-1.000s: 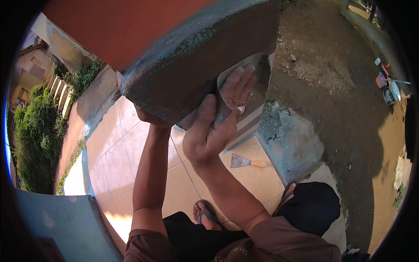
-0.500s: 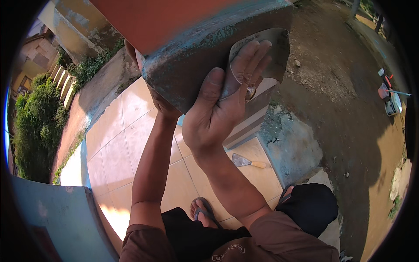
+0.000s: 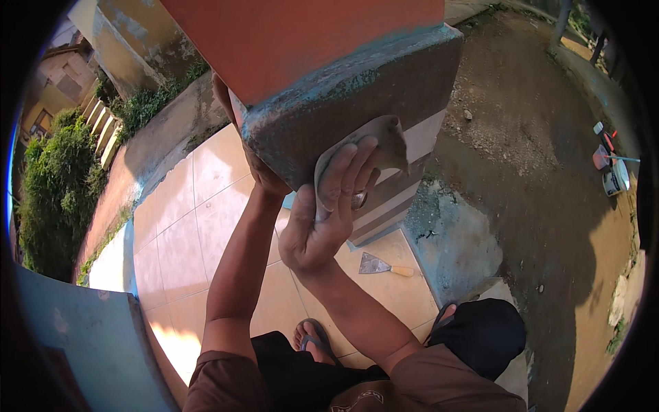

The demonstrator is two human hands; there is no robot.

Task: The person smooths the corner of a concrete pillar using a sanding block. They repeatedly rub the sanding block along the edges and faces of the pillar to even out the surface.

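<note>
In front of me stands a square pillar [image 3: 425, 75], red above and dark brown below a ledge with worn turquoise paint. My right hand [image 3: 319, 223] lies against the brown face with its fingers stretched, pressing a curled grey-brown sheet of sandpaper [image 3: 392, 141] to it. The sheet's far end lifts off the surface. A ring shows on one finger. Around the pillar's left side reaches my left hand [image 3: 266, 177], touching it near the corner. Most of its fingers are hidden behind the edge, so what lies under them cannot be seen.
A putty knife [image 3: 386, 266] with a wooden handle lies on the tiled floor [image 3: 226, 240] below my right forearm. To the left is a pale blue low wall [image 3: 82, 329]. A bucket [image 3: 616, 180] and other tools sit on the dirt ground [image 3: 528, 192] at far right.
My right hand and the sandpaper have slid down and left along the brown face, toward the corner. The left hand stays at the pillar's left side. The view has shifted slightly.
</note>
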